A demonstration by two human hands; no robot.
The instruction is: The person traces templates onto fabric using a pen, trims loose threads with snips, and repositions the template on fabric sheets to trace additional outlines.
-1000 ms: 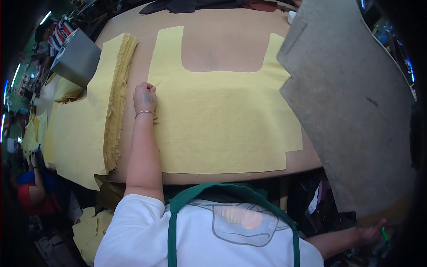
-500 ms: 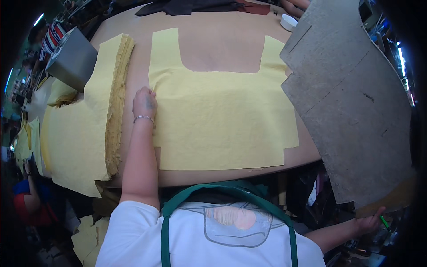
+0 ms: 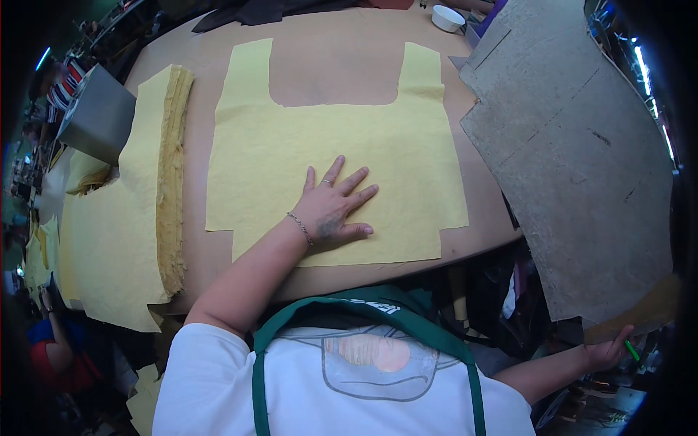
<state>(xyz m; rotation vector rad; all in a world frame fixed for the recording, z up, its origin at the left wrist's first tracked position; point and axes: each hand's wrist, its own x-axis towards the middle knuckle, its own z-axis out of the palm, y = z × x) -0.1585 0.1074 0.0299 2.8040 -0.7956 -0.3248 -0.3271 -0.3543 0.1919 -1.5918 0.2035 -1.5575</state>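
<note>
My left hand [image 3: 334,207] lies flat, fingers spread, on the lower middle of a yellow fabric piece [image 3: 334,138] with two upright arms and a square notch between them. At the far right, my right hand [image 3: 609,351] is closed at the bottom edge of a large grey cardboard pattern [image 3: 574,152], which it holds up at the table's right side. A slim green pen-like stick [image 3: 632,351] sticks out by the fingers of that hand. Part of its grip is hidden.
A thick stack of yellow fabric [image 3: 116,211] lies on the left of the table [image 3: 334,73], beside a grey metal block [image 3: 102,112]. Dark cloth [image 3: 254,11] and a white bowl [image 3: 447,19] are at the far edge. Another person [image 3: 54,341] is at the lower left.
My left hand has moved from the fabric piece's left edge to its lower middle and spread flat. Creases at the fabric's upper left have smoothed out. The right hand still holds the cardboard.
</note>
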